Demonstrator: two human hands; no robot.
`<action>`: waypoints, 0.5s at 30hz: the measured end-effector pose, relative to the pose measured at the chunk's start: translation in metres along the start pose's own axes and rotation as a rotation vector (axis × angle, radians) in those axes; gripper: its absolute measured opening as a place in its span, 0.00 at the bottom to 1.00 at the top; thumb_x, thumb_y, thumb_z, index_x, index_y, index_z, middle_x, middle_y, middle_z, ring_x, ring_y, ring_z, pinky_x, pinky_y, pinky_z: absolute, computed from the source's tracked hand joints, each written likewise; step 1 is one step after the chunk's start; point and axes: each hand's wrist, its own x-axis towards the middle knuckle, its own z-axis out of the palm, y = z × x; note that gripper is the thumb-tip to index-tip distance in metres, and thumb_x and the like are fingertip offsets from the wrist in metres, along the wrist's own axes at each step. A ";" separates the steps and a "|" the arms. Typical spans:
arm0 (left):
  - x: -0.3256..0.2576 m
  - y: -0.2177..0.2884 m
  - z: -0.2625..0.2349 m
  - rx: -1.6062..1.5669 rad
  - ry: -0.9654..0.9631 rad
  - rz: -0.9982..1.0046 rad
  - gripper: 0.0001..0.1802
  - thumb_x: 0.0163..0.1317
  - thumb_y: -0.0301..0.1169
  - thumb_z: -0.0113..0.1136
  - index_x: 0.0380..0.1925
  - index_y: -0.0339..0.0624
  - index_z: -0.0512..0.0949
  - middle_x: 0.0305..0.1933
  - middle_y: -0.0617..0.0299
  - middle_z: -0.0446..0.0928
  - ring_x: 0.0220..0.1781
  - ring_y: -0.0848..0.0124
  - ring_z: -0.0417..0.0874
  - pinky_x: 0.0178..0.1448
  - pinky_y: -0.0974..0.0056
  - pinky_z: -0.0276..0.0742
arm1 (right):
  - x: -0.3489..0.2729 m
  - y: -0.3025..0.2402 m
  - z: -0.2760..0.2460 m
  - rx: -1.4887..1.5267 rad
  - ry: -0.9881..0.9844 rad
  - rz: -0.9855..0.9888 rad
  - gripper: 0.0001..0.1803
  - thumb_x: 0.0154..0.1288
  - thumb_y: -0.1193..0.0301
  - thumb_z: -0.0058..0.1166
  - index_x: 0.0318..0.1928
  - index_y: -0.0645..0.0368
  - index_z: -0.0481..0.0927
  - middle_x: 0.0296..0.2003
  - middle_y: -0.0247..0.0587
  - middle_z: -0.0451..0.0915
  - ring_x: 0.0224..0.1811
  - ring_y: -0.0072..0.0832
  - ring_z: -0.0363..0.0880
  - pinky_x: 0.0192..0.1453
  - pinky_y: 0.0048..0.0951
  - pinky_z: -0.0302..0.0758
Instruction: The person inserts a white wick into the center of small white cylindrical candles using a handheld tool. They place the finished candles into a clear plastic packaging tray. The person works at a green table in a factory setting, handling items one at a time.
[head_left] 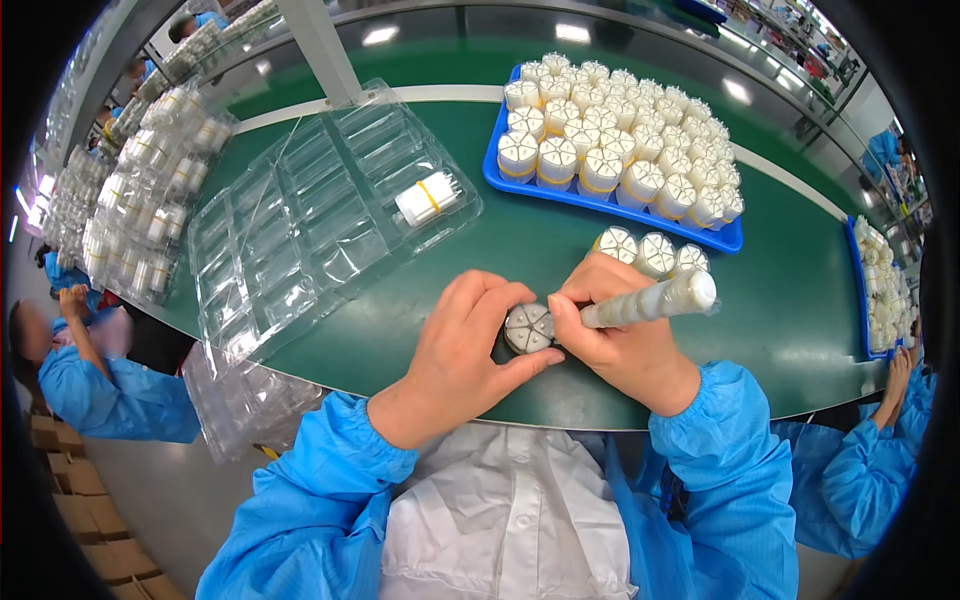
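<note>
My left hand [460,350] curves its thumb and fingers around a round piece [529,328] with a pale, wedge-divided top and a dark rim. It stands on the green table close to my body. Closed around a thick, whitish pen-like tool [655,300], my right hand [630,335] leans in from the other side. The tool slants up to the right, and its tip is hidden behind my fingers beside the round piece. Just beyond my right hand are three round bundles of white sticks [655,253], with similar wedge-divided tops.
A blue tray [620,208] filled with many such banded bundles lies at the far right. To the left is a clear plastic blister tray [300,225] with one banded bundle [427,198] lying in it. Stacked filled trays [150,190] stand farther left. Co-workers sit on both sides.
</note>
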 end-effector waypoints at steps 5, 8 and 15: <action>-0.001 0.000 -0.002 -0.053 0.001 0.015 0.36 0.49 0.25 0.76 0.59 0.37 0.72 0.48 0.53 0.78 0.46 0.60 0.81 0.51 0.59 0.79 | 0.007 -0.004 -0.011 -0.020 0.051 -0.058 0.07 0.63 0.76 0.66 0.29 0.61 0.80 0.27 0.38 0.78 0.26 0.30 0.76 0.28 0.33 0.70; -0.003 -0.001 -0.001 -0.117 -0.004 0.028 0.37 0.49 0.26 0.76 0.60 0.36 0.71 0.49 0.53 0.79 0.47 0.60 0.81 0.52 0.59 0.80 | 0.005 -0.002 -0.005 0.030 0.020 -0.043 0.07 0.63 0.76 0.65 0.29 0.61 0.80 0.27 0.38 0.78 0.26 0.30 0.77 0.28 0.33 0.70; -0.001 0.001 -0.001 -0.009 -0.038 -0.025 0.38 0.47 0.25 0.77 0.61 0.36 0.71 0.51 0.53 0.78 0.46 0.61 0.81 0.52 0.61 0.80 | 0.000 0.000 -0.001 -0.003 -0.008 0.020 0.07 0.63 0.74 0.66 0.31 0.60 0.81 0.26 0.38 0.78 0.26 0.30 0.76 0.29 0.33 0.70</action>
